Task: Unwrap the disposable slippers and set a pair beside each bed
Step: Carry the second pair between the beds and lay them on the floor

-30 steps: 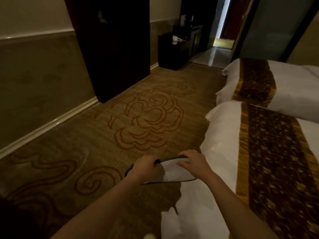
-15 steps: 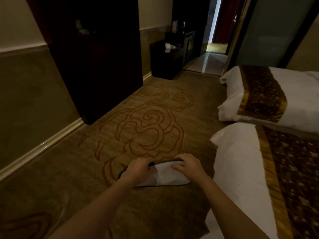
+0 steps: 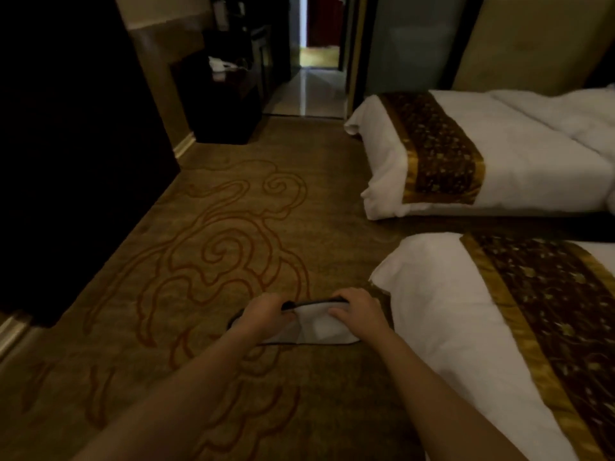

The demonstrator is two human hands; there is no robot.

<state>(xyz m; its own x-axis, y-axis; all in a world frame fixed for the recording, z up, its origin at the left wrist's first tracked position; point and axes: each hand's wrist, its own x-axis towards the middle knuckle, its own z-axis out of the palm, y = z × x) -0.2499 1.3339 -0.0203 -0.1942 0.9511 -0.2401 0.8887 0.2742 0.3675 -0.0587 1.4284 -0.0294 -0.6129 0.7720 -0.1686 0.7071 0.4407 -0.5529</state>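
Note:
White disposable slippers (image 3: 316,327) with dark edging are held flat in front of me above the carpet. My left hand (image 3: 264,312) grips their left end and my right hand (image 3: 357,309) grips the right end from above. I cannot tell whether a wrapper is on them. The near bed (image 3: 466,327), white with a gold and brown runner, lies just right of my hands. The far bed (image 3: 499,144), with the same runner, stands beyond it.
Patterned brown carpet (image 3: 216,244) stretches ahead to a tiled hallway (image 3: 309,91). A tall dark cabinet (image 3: 66,144) fills the left side. A low dark table (image 3: 226,101) with small white items stands past it. A narrow dark gap (image 3: 499,224) separates the beds.
My view has swung right and moved forward along the carpet, bringing both bed ends closer. Both hands keep the same hold on the slippers.

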